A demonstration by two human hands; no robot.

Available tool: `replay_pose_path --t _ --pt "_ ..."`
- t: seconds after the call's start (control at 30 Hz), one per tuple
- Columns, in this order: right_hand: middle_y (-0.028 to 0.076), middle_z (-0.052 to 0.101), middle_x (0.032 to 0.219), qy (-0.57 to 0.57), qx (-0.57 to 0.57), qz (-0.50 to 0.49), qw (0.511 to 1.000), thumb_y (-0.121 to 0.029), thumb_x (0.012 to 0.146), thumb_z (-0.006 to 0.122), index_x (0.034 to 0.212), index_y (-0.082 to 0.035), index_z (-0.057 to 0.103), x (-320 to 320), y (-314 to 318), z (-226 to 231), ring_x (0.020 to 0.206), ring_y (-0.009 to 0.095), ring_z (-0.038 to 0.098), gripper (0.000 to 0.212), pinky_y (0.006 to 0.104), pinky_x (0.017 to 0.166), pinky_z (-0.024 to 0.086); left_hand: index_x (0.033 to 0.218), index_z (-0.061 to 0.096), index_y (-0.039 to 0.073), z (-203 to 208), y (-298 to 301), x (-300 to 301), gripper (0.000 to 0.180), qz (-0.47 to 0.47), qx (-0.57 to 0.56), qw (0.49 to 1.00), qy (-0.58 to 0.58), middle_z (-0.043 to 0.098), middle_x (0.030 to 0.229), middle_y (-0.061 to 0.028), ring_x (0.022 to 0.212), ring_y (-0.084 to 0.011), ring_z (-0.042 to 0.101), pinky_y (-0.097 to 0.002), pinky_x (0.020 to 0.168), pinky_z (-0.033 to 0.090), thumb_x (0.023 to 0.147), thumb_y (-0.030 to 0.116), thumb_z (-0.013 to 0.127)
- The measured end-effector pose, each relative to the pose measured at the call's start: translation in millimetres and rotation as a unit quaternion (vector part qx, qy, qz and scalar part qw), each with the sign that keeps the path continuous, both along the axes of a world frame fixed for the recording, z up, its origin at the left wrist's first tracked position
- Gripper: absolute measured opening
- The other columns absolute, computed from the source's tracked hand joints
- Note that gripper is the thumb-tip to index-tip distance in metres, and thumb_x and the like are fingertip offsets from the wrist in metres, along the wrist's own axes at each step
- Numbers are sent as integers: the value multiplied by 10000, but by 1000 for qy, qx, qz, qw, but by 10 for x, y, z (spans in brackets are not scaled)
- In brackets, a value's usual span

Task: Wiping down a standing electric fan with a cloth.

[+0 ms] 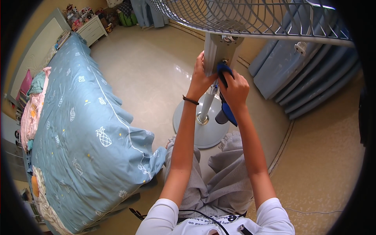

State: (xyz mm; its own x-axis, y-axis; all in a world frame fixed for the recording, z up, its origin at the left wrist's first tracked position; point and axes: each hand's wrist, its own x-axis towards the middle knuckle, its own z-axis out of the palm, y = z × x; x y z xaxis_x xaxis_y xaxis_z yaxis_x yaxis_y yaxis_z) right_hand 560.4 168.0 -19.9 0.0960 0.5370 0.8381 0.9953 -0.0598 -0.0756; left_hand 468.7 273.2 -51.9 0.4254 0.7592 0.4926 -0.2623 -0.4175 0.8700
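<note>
A pedestal fan stands in front of me, its wire cage [250, 29] at the top and its round grey base [183, 125] on the floor. My left hand [203, 76] is wrapped round the side of the grey housing [211, 49] below the cage. In my right hand [237, 88] is a blue and black handheld tool [225, 69], shaped like a cordless drill, with its upper end close to a small brass-coloured part on the housing. My fingers hide much of its body. A blue and grey piece [229, 113] shows below that hand; whether it belongs to the tool I cannot tell.
To the left is a bed with a blue pineapple-print cover [94, 117]. A white cabinet [92, 30] with small items on top stands at the far left. Blue curtains [305, 66] hang at the right. A thin cable [313, 212] lies on the floor at lower right.
</note>
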Motion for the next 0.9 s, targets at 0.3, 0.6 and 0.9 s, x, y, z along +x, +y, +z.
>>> replay_pose_path --t 0.3,0.6,0.9 --pt "120 571 673 323 60 112 938 -126 771 670 834 2 614 269 -44 -267 539 204 547 153 299 519 433 1380 260 38 70 -42 -50 866 -6 15 1000 19 477 1253 -166 1140 -257 494 -348 934 418 686 98 775" --pt "-27 565 735 607 74 253 750 -119 857 626 888 10 613 -15 14 -284 666 43 463 133 201 588 381 1412 229 62 23 0 -80 763 -42 18 999 1 472 1298 -124 1189 -229 471 -358 918 430 818 174 695" --pt "35 563 662 481 97 163 856 -138 830 650 878 20 609 -20 87 -213 593 74 468 170 234 543 392 1414 232 35 -68 37 -7 758 -5 41 999 21 435 1328 -161 1212 -259 440 -353 959 387 814 151 681"
